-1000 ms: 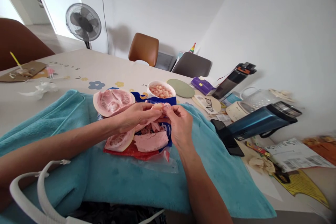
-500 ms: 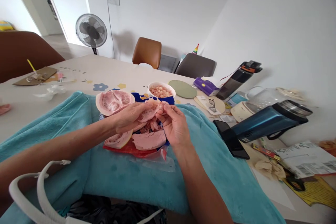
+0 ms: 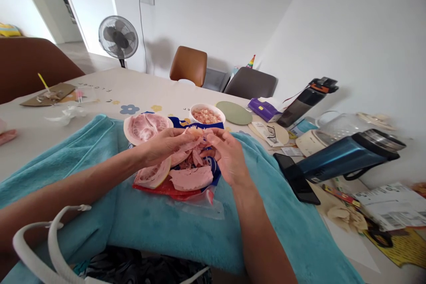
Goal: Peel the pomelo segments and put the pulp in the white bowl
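A pomelo segment (image 3: pixel 194 132) with loose pale membrane is held between both hands above the peels. My left hand (image 3: pixel 168 142) is closed round its left side, fingers pointing right. At the other side my right hand (image 3: pixel 228 153) pinches the segment, thumb against fingertips. Below them pomelo peels (image 3: pixel 191 179) and scraps of membrane lie on a red and blue plastic bag (image 3: pixel 186 196). A large hollowed pomelo rind (image 3: pixel 146 128) stands left of the hands. Just behind them, a white bowl (image 3: pixel 207 115) holds pieces of pink flesh.
A teal blanket (image 3: pixel 166 235) covers the near table edge. To the right are a phone (image 3: pixel 296 179), a blue bottle (image 3: pixel 349 155), a dark bottle (image 3: pixel 306 102), a purple tissue pack (image 3: pixel 264 109) and scissors (image 3: pixel 377 233). A green mat (image 3: pixel 234 112) adjoins the bowl.
The fingers of my right hand have shifted over the segment, and the segment has turned between the hands, showing less broad membrane. The whole view has moved slightly.
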A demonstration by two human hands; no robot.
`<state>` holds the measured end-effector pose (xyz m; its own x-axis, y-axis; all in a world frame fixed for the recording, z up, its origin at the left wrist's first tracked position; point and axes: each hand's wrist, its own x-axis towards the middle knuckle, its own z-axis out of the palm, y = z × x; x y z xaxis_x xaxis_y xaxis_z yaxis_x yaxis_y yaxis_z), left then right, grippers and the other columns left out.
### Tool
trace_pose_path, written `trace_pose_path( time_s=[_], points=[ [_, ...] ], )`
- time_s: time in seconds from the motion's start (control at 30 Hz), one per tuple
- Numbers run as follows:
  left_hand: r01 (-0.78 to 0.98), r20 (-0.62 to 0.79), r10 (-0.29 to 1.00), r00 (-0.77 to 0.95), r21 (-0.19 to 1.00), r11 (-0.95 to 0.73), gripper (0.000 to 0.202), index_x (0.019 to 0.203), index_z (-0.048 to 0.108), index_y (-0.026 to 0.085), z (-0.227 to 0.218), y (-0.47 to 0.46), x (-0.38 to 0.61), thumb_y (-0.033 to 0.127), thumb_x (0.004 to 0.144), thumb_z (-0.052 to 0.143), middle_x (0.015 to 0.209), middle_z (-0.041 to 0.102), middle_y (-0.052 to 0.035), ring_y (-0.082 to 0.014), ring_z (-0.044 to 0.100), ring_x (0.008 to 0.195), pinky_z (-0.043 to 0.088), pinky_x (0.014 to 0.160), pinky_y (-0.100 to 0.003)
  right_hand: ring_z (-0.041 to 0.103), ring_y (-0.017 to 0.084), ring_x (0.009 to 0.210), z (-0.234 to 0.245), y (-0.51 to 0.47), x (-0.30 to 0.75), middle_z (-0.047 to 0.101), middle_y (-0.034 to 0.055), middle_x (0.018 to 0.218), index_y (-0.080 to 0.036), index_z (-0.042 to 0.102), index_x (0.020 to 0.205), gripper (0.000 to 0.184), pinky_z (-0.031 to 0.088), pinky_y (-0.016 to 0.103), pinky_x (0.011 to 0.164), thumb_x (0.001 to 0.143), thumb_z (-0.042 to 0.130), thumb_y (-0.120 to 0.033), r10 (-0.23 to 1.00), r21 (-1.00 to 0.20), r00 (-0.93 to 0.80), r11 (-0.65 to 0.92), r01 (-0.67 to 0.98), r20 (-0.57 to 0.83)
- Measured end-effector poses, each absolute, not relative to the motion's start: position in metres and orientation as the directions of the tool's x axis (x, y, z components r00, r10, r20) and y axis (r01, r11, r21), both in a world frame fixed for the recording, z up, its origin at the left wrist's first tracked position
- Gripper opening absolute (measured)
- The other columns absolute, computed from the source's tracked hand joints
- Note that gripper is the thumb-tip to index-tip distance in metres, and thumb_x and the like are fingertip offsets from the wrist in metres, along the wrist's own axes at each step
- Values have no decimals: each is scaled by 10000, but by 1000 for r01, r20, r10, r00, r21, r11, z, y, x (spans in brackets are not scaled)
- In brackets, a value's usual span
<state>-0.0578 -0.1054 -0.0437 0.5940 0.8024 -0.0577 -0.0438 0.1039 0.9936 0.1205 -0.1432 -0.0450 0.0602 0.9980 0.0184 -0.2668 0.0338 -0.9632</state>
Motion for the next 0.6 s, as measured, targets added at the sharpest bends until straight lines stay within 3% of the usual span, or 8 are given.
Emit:
trace_pose_path(
  time_s=[0.07, 0.13, 0.23, 0.3, 0.47, 0.6],
  points=[
    [48, -29, 814, 581, 999, 2, 306, 834, 715, 173, -42, -105, -55, 468, 814, 636, 843, 695, -47, -189, 615, 814, 453, 727, -277, 656, 149, 792, -47, -143, 118, 695, 3, 946, -242, 599, 1125, 503, 563, 271, 632, 679, 793, -371, 997, -986, 55, 61, -153, 53],
    [117, -13, 829, 559, 991, -64, 230, 762, 694, 181, -40, -106, -50, 403, 795, 646, 738, 664, -12, -168, 597, 718, 442, 672, -268, 651, 160, 851, -50, -142, 117, 703, 18, 999, -244, 607, 1147, 516, 550, 292, 713, 684, 782, -390, 993, -996, 69, 92, 0, 92],
    [102, -65, 804, 591, 995, 5, 114, 773, 696, 182, -35, -106, -45, 289, 767, 657, 702, 657, -2, -172, 615, 715, 463, 703, -282, 627, 153, 805, -56, -140, 116, 700, 14, 916, -209, 674, 968, 347, 516, 283, 723, 710, 748, -430, 977, -974, 140, 130, 185, 158],
    [-4, -101, 737, 668, 990, 139, 118, 810, 706, 171, -32, -104, -43, 277, 773, 670, 758, 685, -31, -191, 641, 780, 485, 779, -312, 594, 131, 712, -58, -139, 116, 660, -10, 790, -199, 677, 871, 289, 493, 264, 669, 717, 740, -434, 953, -968, 227, 156, 198, 200],
    [-304, -133, 679, 722, 820, 485, 332, 908, 722, 122, -29, -96, -44, 402, 905, 542, 932, 727, -116, -217, 665, 947, 464, 986, -364, 495, 86, 485, -52, -136, 121, 505, -80, 557, -206, 616, 794, 197, 446, 240, 503, 701, 738, -330, 959, -957, 257, 183, -227, 123],
    [-366, -256, 688, 679, 694, 620, 480, 884, 726, 73, -35, -91, -50, 460, 946, 449, 929, 735, -154, -217, 683, 961, 479, 1006, -346, 433, 61, 439, -43, -131, 128, 394, -98, 481, -210, 514, 621, 246, 430, 204, 447, 676, 731, -312, 954, -855, 292, 205, -477, 66]
  ],
)
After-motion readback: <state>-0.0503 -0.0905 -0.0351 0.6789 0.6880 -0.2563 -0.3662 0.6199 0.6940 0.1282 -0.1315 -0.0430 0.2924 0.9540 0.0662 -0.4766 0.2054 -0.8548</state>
